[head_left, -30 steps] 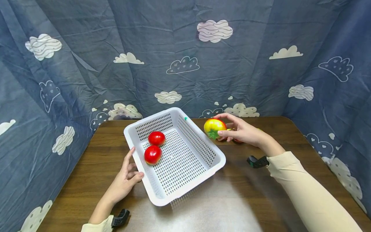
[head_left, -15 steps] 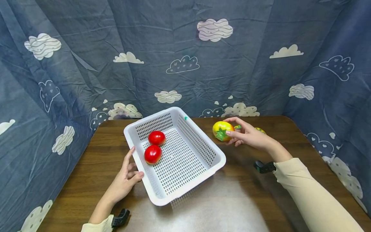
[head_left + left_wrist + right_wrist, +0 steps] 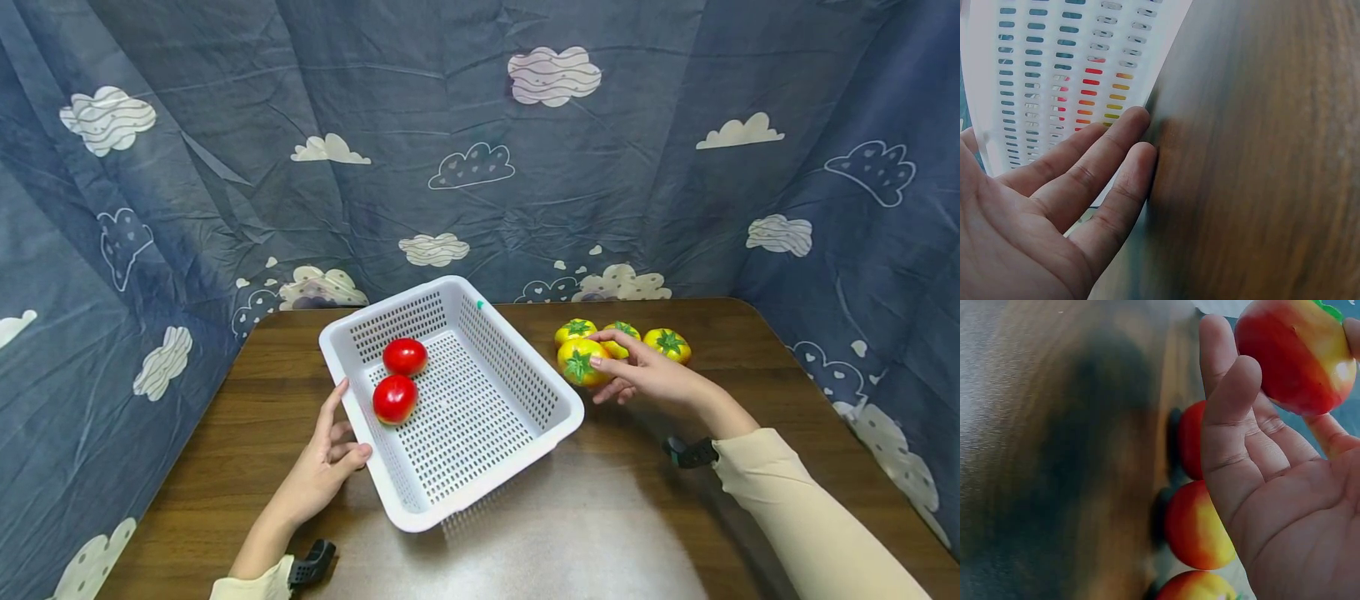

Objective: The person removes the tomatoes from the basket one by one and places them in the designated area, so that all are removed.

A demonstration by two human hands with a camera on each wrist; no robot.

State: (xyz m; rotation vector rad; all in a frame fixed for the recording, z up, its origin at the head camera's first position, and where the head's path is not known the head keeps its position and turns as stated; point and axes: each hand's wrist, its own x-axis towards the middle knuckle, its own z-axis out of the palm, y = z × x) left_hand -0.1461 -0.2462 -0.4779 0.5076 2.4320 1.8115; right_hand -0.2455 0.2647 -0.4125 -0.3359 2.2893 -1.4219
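My right hand [image 3: 645,371] pinches a tomato [image 3: 582,363], yellow with a green star-shaped top, between thumb and fingers. In the right wrist view the same tomato [image 3: 1297,359] shows its red side, raised above the tabletop. Just behind it sit three more tomatoes, one [image 3: 576,329] at the left, one [image 3: 621,337] partly covered by my fingers, and one [image 3: 667,345] at the right. My left hand [image 3: 318,467] rests at the left side of a white plastic basket [image 3: 487,492], its extended fingers [image 3: 1100,162] against the perforated outer wall. Inside lie two red tomatoes [image 3: 395,399].
The basket stands at an angle on a brown wooden table [image 3: 225,433], left of the tomatoes. A dark blue curtain [image 3: 405,108] with cloud prints hangs behind and at both sides. A black wrist strap [image 3: 690,452] sits at my right sleeve.
My right hand has moved right and nearer to me with the tomato, away from the basket's rim. The tomatoes behind it have come into view. Left hand and basket stay put.
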